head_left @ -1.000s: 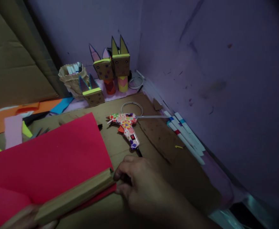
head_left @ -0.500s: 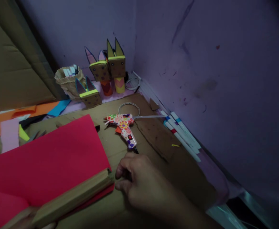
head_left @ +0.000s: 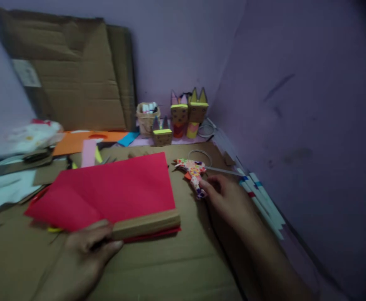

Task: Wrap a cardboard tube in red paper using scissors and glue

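Observation:
My left hand (head_left: 87,251) is closed on the left end of a folded cardboard strip (head_left: 147,223), thumb below and fingers above. The strip lies along the front edge of a red sheet (head_left: 133,188), which bends up at its left side. At the right, my right hand (head_left: 230,196) is at the handle of a flower-patterned hot glue gun (head_left: 194,169). Its thumb overlaps the handle, with a gap between thumb and index finger; the other fingers are partly hidden. A clear glue stick (head_left: 222,170) sticks out of the gun's back.
Cardboard animal figures (head_left: 179,113) and a paper bag of markers (head_left: 148,119) stand at the back. Markers (head_left: 264,202) line the right wall. Orange paper (head_left: 70,142), other scraps and leaning cardboard (head_left: 76,75) are at the left. A dark cord (head_left: 220,242) runs forward from the gun.
My right hand has moved from beside the strip's right end to the glue gun's handle. The view has swung left and now takes in more of the table. My left hand still holds the strip.

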Motion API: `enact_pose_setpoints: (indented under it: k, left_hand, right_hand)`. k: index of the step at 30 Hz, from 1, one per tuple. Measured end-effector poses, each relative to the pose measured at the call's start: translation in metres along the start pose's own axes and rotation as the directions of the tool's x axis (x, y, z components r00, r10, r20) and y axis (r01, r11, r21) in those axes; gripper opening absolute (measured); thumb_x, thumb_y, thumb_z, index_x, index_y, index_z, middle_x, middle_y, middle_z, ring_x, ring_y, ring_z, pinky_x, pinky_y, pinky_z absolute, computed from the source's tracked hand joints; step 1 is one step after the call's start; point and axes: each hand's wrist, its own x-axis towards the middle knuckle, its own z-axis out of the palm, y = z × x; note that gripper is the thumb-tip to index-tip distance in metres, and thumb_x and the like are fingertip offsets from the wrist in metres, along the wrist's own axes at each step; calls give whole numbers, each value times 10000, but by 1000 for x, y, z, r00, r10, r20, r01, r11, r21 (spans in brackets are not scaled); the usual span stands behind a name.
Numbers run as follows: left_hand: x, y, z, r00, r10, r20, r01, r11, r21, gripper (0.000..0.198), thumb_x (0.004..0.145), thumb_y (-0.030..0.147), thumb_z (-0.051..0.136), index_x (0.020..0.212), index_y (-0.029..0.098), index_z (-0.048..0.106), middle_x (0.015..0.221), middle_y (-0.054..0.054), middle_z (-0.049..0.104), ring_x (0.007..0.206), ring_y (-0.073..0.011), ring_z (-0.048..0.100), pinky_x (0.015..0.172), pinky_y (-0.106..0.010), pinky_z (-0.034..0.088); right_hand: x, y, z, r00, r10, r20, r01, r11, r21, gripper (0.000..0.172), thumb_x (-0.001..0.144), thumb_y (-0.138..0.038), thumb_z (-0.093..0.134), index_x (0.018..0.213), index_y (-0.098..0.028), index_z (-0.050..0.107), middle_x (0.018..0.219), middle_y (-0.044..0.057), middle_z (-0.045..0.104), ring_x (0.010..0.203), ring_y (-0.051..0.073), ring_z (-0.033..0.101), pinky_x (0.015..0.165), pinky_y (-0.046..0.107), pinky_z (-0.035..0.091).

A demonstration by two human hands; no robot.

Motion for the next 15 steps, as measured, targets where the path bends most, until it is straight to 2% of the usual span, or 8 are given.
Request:
enact_pose_setpoints:
  k: [2,4,5,7,9,12,15]
  left_hand:
    - [1,11,-3,998,-31,-60,28,998,-52,213,703,291,498,507,211,521,567,-5,589,568,-183,577,522,-260,410]
    - [2,18,-4,997,-42,-69,35,995,-95,192,684,278,486,505,208,486,567,0,554,568,-175,563,523,-259,383]
    - [2,19,-4,997,-45,-65,37,993,-112,183,680,267,484,508,208,470,567,5,533,568,-169,551,525,-258,371]
    - [1,18,-3,998,-39,-56,31,989,-146,178,672,239,481,505,210,429,562,17,486,560,-156,511,527,-256,350]
    - [0,14,-1,998,-15,-54,5,983,-185,187,673,219,486,506,210,401,570,22,459,568,-149,486,541,-254,343]
    - [0,7,2,998,26,-60,-40,972,-232,198,675,205,500,512,207,388,584,26,447,584,-145,477,559,-255,338]
    - [1,3,5,998,30,-62,-44,969,-245,203,668,199,517,510,203,390,587,28,452,587,-146,487,563,-259,335]
  right_hand:
    - [8,-6,1,995,14,96,-5,995,-100,377,814,-489,531,810,-154,705,752,107,695,694,246,623,566,298,356]
    - [13,-12,5,992,49,114,-34,991,-126,318,731,-472,624,634,-173,676,591,70,638,577,216,573,507,281,292]
    - [15,-14,7,991,82,109,-74,995,-71,282,679,-434,675,564,-178,645,526,46,596,535,195,540,492,273,272]
    - [19,-16,10,976,167,139,-188,969,160,227,602,-343,726,506,-176,607,455,7,532,487,156,487,467,255,268]
    - [22,-17,12,957,213,197,-268,911,313,182,612,-323,697,555,-172,614,455,-12,517,464,139,476,443,243,323]
    - [16,-18,8,944,231,235,-314,847,429,161,647,-329,636,697,-180,600,525,-27,516,477,135,501,458,264,452]
    - [-7,-22,0,963,171,210,-263,781,566,280,627,-341,677,840,-200,564,674,-20,564,564,134,547,493,250,500]
